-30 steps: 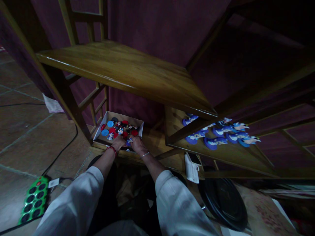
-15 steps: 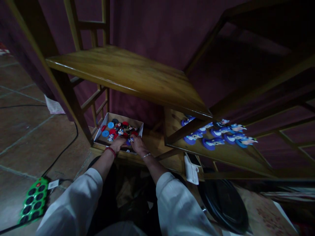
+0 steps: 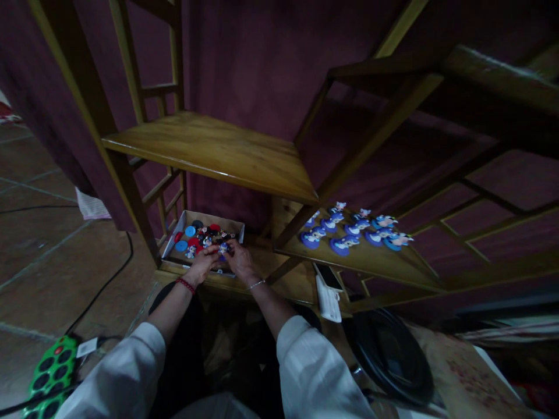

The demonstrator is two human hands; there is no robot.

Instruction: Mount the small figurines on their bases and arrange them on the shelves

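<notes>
Fingers (image 3: pixel 230 244) of 2 hands, slightly parted, pinch small rounded purple figurine (image 3: pixel 223 249).

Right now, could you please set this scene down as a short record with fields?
Right hand: fingers on a small purple-blue figurine
Left hand: fingertips close beside that figurine; grip unclear
Shallow open box: holds figurines and red, blue and dark discs
Shelf at right: figurines on purple or blue bases
Near shelf: dark-screened phone
Floor at left: green power strip
Light: dim
</notes>
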